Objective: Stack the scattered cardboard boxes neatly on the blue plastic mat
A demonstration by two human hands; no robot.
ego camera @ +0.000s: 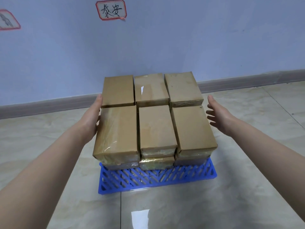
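Several brown cardboard boxes (156,126) wrapped in clear tape stand in a two-layer block, three across and two deep, on the blue plastic mat (158,179). The mat's lattice front strip shows bare in front of the stack. My left hand (92,118) lies flat against the left side of the stack, fingers straight, touching the near-left and far-left top boxes. My right hand (217,113) hovers a little off the right side of the stack, fingers spread, holding nothing.
The mat sits on a glossy beige tiled floor (148,212) near a pale blue wall with a grey skirting board (49,104). Two red-framed paper signs (111,9) are stuck on the wall. Bare floor lies left, right and in front of the mat.
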